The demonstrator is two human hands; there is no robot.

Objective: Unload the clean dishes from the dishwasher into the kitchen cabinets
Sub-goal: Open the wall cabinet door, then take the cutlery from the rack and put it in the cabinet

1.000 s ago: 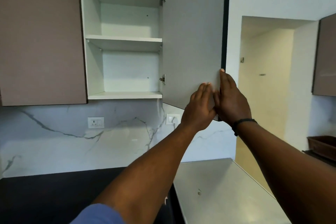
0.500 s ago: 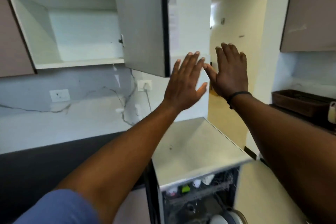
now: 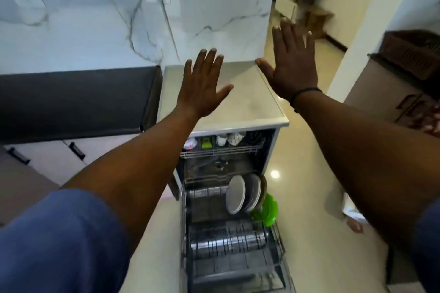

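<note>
Both hands up in the air, holding nothing. Left hand (image 3: 202,85) flat, fingers (image 3: 209,59) straight and spread, over the bench (image 3: 250,102). Right hand (image 3: 294,64) likewise flat, fingers straight, just past the bench's right edge. Dishwasher (image 3: 271,147) stands open well below them, lower rack (image 3: 238,245) pulled out. Grey plates (image 3: 238,194) upright in it, green plate (image 3: 267,210) beside them. Cups (image 3: 229,139) in upper rack.

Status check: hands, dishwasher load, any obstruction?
Left hand and right hand open, empty. Plates upright in pulled-out lower rack. Nothing blocking.
</note>
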